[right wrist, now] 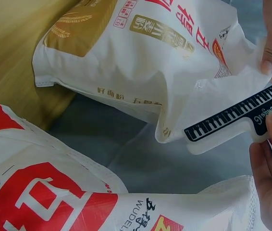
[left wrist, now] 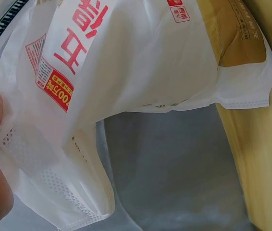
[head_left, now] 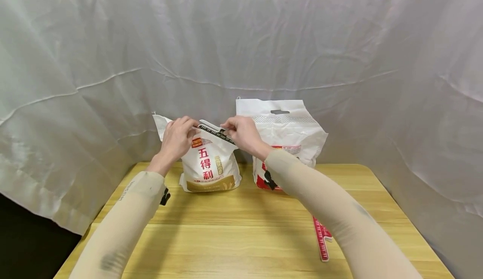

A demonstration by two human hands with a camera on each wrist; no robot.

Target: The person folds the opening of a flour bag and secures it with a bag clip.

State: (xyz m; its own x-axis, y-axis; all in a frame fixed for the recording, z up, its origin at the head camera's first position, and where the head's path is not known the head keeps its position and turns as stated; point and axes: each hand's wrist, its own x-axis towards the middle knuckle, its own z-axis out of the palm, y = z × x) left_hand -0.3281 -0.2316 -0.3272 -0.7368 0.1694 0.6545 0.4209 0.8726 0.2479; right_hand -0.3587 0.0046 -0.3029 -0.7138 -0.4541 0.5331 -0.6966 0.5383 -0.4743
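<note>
A white flour bag (head_left: 211, 157) with red lettering and a gold base band stands on the table, its top folded over. My left hand (head_left: 176, 138) grips the bag's upper edge, thumb on the front in the left wrist view. A black-and-white clip (head_left: 216, 133) with a piano-key pattern lies along the folded top. My right hand (head_left: 245, 134) pinches the clip's handle; thumb and fingers show on it in the right wrist view. Whether the clip's bar closes over the fold cannot be told.
A second white flour bag (head_left: 288, 128) with red print and a handle slot stands to the right, partly behind my right arm. A red piano-key clip (head_left: 320, 239) lies on the wooden table (head_left: 211, 237) near my right forearm. Grey cloth (head_left: 241, 40) hangs behind.
</note>
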